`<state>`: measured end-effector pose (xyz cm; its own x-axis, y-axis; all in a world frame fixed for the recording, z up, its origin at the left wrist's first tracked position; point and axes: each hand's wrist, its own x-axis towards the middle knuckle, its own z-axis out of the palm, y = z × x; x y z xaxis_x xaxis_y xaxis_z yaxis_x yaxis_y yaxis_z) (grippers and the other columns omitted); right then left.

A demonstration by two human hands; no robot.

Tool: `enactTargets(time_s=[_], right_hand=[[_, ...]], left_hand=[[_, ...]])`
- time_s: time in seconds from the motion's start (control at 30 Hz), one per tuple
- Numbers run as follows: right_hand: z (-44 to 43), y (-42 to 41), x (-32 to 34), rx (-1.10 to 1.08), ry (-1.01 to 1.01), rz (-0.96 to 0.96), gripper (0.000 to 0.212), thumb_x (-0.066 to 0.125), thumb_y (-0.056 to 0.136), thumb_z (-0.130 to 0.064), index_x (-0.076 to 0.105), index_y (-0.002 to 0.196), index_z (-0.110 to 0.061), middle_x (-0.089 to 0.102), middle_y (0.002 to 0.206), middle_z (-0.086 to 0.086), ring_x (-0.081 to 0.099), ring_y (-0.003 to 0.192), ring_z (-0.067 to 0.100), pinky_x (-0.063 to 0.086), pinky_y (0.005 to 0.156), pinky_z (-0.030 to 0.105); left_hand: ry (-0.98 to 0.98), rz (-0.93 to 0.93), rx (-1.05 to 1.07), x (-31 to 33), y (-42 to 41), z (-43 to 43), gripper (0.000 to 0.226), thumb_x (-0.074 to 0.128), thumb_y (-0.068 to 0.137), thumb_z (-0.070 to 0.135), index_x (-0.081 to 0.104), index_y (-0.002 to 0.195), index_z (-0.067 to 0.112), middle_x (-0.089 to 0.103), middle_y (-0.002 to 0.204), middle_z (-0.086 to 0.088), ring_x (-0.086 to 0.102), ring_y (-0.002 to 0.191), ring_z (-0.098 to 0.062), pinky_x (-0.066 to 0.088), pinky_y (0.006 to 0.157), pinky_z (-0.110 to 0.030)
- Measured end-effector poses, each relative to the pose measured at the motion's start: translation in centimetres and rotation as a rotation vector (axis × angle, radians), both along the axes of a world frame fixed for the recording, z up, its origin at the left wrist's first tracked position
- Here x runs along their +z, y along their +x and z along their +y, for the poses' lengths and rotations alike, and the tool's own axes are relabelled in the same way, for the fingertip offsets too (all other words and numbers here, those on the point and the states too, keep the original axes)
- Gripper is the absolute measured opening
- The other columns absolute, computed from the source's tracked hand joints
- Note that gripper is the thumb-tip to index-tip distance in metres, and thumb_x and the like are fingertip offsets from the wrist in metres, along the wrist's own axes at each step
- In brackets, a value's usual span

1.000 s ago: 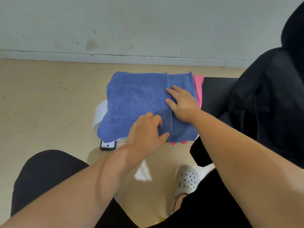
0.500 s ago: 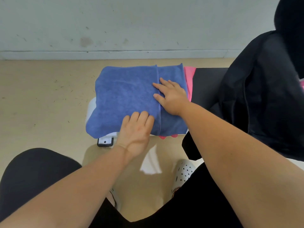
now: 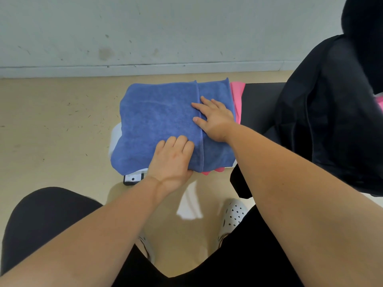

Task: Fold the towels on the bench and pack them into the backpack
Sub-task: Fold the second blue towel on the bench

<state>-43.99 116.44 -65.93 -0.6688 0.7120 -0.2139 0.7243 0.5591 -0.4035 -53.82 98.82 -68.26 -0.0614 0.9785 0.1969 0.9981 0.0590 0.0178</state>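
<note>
A blue towel point(image 3: 161, 121) lies spread on the bench point(image 3: 115, 137), with a folded-over flap whose hem runs front to back near its right side. My left hand point(image 3: 172, 160) rests on the towel's near edge, fingers on top and thumb along the edge. Across the hem, my right hand point(image 3: 215, 119) presses flat with its fingers spread. A pink towel point(image 3: 237, 98) lies under the blue one and peeks out at the right and at the near edge. The black backpack point(image 3: 331, 121) stands at the right, on the bench's dark part point(image 3: 259, 104).
The bench stands on a beige floor point(image 3: 51, 131) close to a pale wall point(image 3: 165, 27). A small black and white part point(image 3: 132, 179) shows under the bench's near left corner. My knees and a white perforated shoe point(image 3: 234, 214) are below the bench.
My left hand let go of the flap's hem and came to rest on the towel's near edge. My right hand stayed pressed on the hem.
</note>
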Motion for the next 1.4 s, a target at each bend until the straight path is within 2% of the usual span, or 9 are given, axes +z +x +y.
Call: enactTargets(time_s=[0.17, 0.63, 0.77, 0.87, 0.97, 1.0, 1.1, 1.17, 1.4], right_hand=[[0.1, -0.1, -0.2, -0.007, -0.005, 0.009, 0.053, 0.041, 0.102, -0.05, 0.028, 0.153, -0.045, 0.011, 0.166, -0.014, 0.005, 0.153, 0.016, 0.012, 0.12, 0.04], [-0.1, -0.6, 0.8, -0.036, -0.022, 0.009, 0.055, 0.05, 0.099, -0.045, 0.035, 0.151, -0.042, 0.023, 0.163, -0.014, 0.014, 0.15, 0.02, 0.017, 0.118, 0.042], [0.4, -2.9, 2.5, -0.138, -0.035, 0.076, 0.038, 0.057, 0.087, -0.032, 0.061, 0.125, -0.03, 0.062, 0.124, -0.009, 0.044, 0.126, 0.028, 0.036, 0.099, 0.04], [0.9, -4.7, 2.8, -0.231, -0.1, 0.13, 0.017, 0.058, 0.086, -0.031, 0.068, 0.096, -0.02, 0.064, 0.102, -0.002, 0.05, 0.109, 0.027, 0.046, 0.085, 0.04], [1.6, -5.6, 2.3, -0.25, -0.153, 0.229, 0.014, 0.057, 0.08, -0.014, 0.05, 0.068, -0.014, 0.051, 0.08, -0.002, 0.049, 0.082, 0.023, 0.041, 0.064, 0.036], [1.7, -5.5, 2.3, -0.244, -0.185, 0.291, 0.008, 0.055, 0.08, -0.007, 0.056, 0.075, -0.012, 0.052, 0.088, -0.002, 0.052, 0.082, 0.021, 0.043, 0.063, 0.031], [1.6, -4.2, 3.2, -0.219, -0.228, 0.418, 0.045, 0.049, 0.087, 0.007, 0.06, 0.128, -0.008, 0.046, 0.135, -0.004, 0.049, 0.107, 0.008, 0.038, 0.071, -0.003], [1.7, -3.2, 4.3, -0.216, -0.181, 0.48, 0.052, 0.048, 0.087, 0.008, 0.055, 0.137, -0.005, 0.042, 0.143, -0.002, 0.043, 0.114, 0.005, 0.029, 0.076, -0.01], [3.7, 1.6, 5.9, -0.31, -0.092, 0.539, 0.05, 0.049, 0.084, 0.005, 0.06, 0.132, -0.006, 0.047, 0.139, -0.001, 0.044, 0.115, 0.006, 0.033, 0.097, 0.012]], left_hand=[[0.031, -0.182, -0.119, -0.1, -2.0, -0.8, 0.039, 0.054, 0.077, 0.043, 0.069, 0.101, 0.016, 0.061, 0.096, -0.002, 0.05, 0.074, -0.027, 0.042, 0.062, -0.039], [0.109, -0.349, -0.13, -0.3, -1.9, -2.4, 0.023, 0.056, 0.091, 0.027, 0.076, 0.1, 0.017, 0.063, 0.098, -0.001, 0.052, 0.076, -0.028, 0.046, 0.062, -0.043], [0.114, -0.42, -0.087, 0.1, -1.7, -2.2, 0.022, 0.057, 0.089, 0.027, 0.077, 0.094, 0.018, 0.065, 0.095, 0.0, 0.056, 0.076, -0.028, 0.048, 0.064, -0.043], [0.124, -0.463, -0.085, 0.7, -1.6, -2.2, 0.026, 0.053, 0.09, 0.029, 0.077, 0.094, 0.018, 0.065, 0.096, 0.001, 0.058, 0.078, -0.027, 0.049, 0.067, -0.042], [0.142, -0.501, -0.085, 1.8, -1.6, -2.1, 0.026, 0.052, 0.091, 0.026, 0.074, 0.087, 0.014, 0.061, 0.09, 0.002, 0.057, 0.076, -0.025, 0.049, 0.063, -0.04], [0.157, -0.515, -0.078, 2.2, -1.5, -2.1, 0.026, 0.051, 0.091, 0.026, 0.072, 0.083, 0.013, 0.059, 0.086, 0.002, 0.057, 0.074, -0.024, 0.048, 0.06, -0.04], [0.21, -0.507, -0.045, 3.5, -0.7, -1.8, 0.029, 0.048, 0.09, 0.027, 0.069, 0.077, 0.012, 0.054, 0.074, 0.002, 0.054, 0.066, -0.024, 0.046, 0.052, -0.04], [0.234, -0.487, -0.03, 4.5, 0.3, -1.3, 0.029, 0.047, 0.088, 0.027, 0.065, 0.071, 0.012, 0.051, 0.069, 0.002, 0.051, 0.062, -0.024, 0.045, 0.049, -0.04], [0.224, -0.461, -0.176, 5.7, 4.6, 1.0, 0.028, 0.053, 0.089, 0.024, 0.063, 0.064, 0.016, 0.049, 0.064, 0.001, 0.046, 0.055, -0.024, 0.035, 0.046, -0.03]])
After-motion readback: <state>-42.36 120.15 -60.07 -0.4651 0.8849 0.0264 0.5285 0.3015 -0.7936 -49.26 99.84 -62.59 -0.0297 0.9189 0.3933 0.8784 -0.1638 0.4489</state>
